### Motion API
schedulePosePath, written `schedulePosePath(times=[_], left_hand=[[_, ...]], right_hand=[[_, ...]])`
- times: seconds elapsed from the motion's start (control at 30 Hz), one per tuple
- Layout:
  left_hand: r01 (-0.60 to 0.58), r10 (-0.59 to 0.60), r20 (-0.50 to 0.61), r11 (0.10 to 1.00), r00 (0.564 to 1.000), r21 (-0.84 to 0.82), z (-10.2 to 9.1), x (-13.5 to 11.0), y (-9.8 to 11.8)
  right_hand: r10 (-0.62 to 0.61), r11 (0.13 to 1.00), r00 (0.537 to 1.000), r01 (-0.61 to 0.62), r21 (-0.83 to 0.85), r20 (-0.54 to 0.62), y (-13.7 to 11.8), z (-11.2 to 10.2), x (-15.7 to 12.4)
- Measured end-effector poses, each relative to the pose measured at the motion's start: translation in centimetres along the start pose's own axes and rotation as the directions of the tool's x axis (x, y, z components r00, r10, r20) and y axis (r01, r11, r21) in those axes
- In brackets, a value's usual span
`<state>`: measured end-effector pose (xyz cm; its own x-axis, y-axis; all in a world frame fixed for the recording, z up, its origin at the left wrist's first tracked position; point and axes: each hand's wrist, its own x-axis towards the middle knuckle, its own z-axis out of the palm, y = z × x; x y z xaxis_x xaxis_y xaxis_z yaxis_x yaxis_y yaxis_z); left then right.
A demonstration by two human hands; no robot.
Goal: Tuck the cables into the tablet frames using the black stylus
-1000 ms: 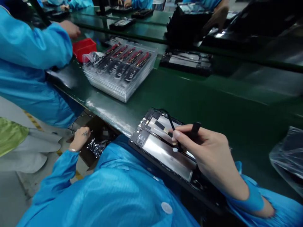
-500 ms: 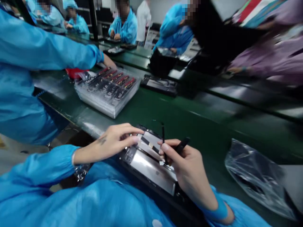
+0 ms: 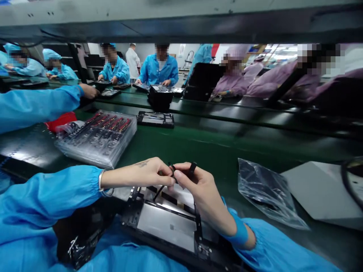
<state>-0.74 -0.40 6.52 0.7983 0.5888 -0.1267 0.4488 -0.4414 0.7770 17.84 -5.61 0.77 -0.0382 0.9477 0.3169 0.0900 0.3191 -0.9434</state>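
Observation:
My left hand [image 3: 154,173] is closed in a pinch on a thin black cable [image 3: 158,193], which hangs down at a slant over an opened tablet [image 3: 166,225]. My right hand [image 3: 200,189] meets it fingertip to fingertip, also closed at the cable. Black tweezers [image 3: 193,169] are tucked in my right hand, with one end sticking up between the fingers. Silver battery panels and black tape strips show inside the tablet, which lies tilted in front of me. The fingers hide the cable's upper part.
Stacked clear plastic trays [image 3: 99,138] with small red and black parts stand at left. A clear plastic bag [image 3: 266,192] and a grey box-like object [image 3: 320,189] lie at right. Another opened device [image 3: 155,119] sits ahead. A co-worker's blue sleeve [image 3: 42,107] reaches in from the left.
My view has tilted up and turned right. My left hand has left the tablet's surface and come to my right fingertips, pinching the cable. The co-worker's hand has moved off the trays.

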Motion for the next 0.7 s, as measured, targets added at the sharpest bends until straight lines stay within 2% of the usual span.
schedulePosePath(times=[0.07, 0.13, 0.2, 0.23, 0.27, 0.3, 0.33, 0.37, 0.4, 0.43, 0.5, 0.7], left_hand=[[0.020, -0.022, 0.040, 0.998, 0.999, 0.057, -0.2, 0.2, 0.2], [0.001, -0.005, 0.031, 0.993, 0.999, 0.117, -0.3, 0.2, 0.1], [-0.078, 0.095, -0.074, 0.975, 0.993, 0.206, -0.3, -0.1, -0.1], [-0.135, 0.188, -0.167, 0.948, 0.968, 0.288, -0.1, -0.3, -0.2], [-0.188, 0.313, -0.263, 0.893, 0.913, 0.410, 0.1, -0.5, -0.2], [-0.219, 0.454, -0.328, 0.801, 0.828, 0.558, 0.4, -0.6, -0.2], [-0.223, 0.596, -0.342, 0.675, 0.726, 0.704, 0.7, -0.7, -0.1], [-0.199, 0.709, -0.309, 0.536, 0.634, 0.821, 1.0, -0.8, 0.0], [-0.165, 0.782, -0.251, 0.408, 0.570, 0.898, 1.3, -0.8, 0.1], [-0.134, 0.818, -0.194, 0.312, 0.541, 0.941, 1.6, -0.8, 0.3], [-0.094, 0.833, -0.148, 0.232, 0.532, 0.968, 2.0, -0.6, 0.6], [-0.025, 0.807, -0.164, 0.217, 0.568, 0.976, 2.1, -0.6, 0.8]], right_hand=[[-0.005, 1.000, 1.000, 0.005, 0.008, 0.001, -0.2, 0.0, -0.1], [-0.002, 1.000, 1.000, 0.002, 0.017, -0.017, -0.3, 0.0, -0.2], [0.015, 1.000, 0.999, -0.014, 0.027, -0.045, -0.4, -0.1, -0.2], [0.028, 0.999, 0.998, -0.026, 0.031, -0.061, -0.5, -0.1, -0.2], [0.036, 0.999, 0.997, -0.033, 0.033, -0.075, -0.5, -0.1, -0.1], [0.034, 0.999, 0.996, -0.031, 0.034, -0.086, -0.6, -0.2, -0.1], [0.024, 0.999, 0.995, -0.021, 0.033, -0.093, -0.7, -0.2, -0.1], [0.008, 1.000, 0.995, -0.005, 0.028, -0.100, -0.7, -0.2, -0.1], [-0.013, 1.000, 0.994, 0.015, 0.018, -0.105, -0.8, -0.2, -0.1], [-0.033, 0.999, 0.993, 0.034, 0.005, -0.111, -0.8, -0.1, -0.2], [-0.068, 0.998, 0.990, 0.066, -0.024, -0.120, -0.9, -0.1, -0.3], [-0.151, 0.986, 0.982, 0.142, -0.083, -0.115, -0.9, -0.2, -0.6]])
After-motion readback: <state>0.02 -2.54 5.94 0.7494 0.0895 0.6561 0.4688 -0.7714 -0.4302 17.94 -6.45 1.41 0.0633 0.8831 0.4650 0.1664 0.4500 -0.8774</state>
